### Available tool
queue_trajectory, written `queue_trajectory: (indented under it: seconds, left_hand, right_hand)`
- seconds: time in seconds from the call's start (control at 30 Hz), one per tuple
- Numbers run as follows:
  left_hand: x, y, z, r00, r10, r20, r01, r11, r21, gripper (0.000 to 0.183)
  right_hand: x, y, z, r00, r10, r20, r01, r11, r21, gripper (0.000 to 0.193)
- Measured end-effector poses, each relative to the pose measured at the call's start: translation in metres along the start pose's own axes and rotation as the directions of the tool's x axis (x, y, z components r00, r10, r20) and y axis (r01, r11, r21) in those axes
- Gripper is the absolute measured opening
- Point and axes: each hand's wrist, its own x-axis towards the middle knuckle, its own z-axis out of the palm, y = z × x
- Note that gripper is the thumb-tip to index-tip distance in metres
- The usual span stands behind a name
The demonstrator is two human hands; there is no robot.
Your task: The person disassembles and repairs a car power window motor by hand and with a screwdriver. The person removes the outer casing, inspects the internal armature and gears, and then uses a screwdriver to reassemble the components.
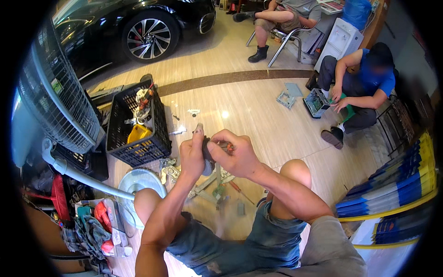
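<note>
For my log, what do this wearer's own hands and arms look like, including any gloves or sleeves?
The left hand and right hand are ungloved, with no ring or watch that I can make out. Both forearms are uncovered. A loose, plain grey sleeve covers the right upper arm; no sleeve shows on the left.

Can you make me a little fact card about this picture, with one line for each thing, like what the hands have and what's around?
Left hand: gripping a small dark part, thumb up
Right hand: fingers on the same part
Part's kind: too covered to tell
Floor below: red-handled screwdriver
Left: black crate with a yellow piece inside
Far left: big fan
Far right: person in blue shirt, sitting by an open box
Back: black car
</note>
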Motion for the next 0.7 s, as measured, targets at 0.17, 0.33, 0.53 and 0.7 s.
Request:
queue_trajectory:
  seconds: [0.17, 0.33, 0.53, 0.7]
  left_hand:
    - [0.002, -0.007, -0.007, 1.000, -0.003, 0.026, 0.002, 0.998, 0.068, 0.060]
    - [-0.006, -0.001, -0.014, 0.984, -0.157, 0.082, 0.155, 0.987, 0.036, 0.062]
    - [0.003, -0.001, -0.024, 0.998, -0.060, 0.000, 0.059, 0.977, 0.207, 0.062]
    - [-0.004, -0.019, -0.036, 0.980, -0.183, 0.079, 0.167, 0.970, 0.174, 0.061]
  right_hand:
    - [0.000, 0.007, 0.003, 0.995, 0.092, 0.025, -0.092, 0.995, 0.027, 0.018]
    - [0.001, -0.005, -0.006, 0.993, 0.074, 0.089, -0.065, 0.993, -0.094, 0.025]
    - [0.000, 0.007, -0.016, 0.981, 0.008, 0.196, 0.008, 0.997, -0.082, 0.031]
    - [-0.013, 0.019, -0.012, 0.941, 0.097, 0.323, -0.070, 0.993, -0.096, 0.030]
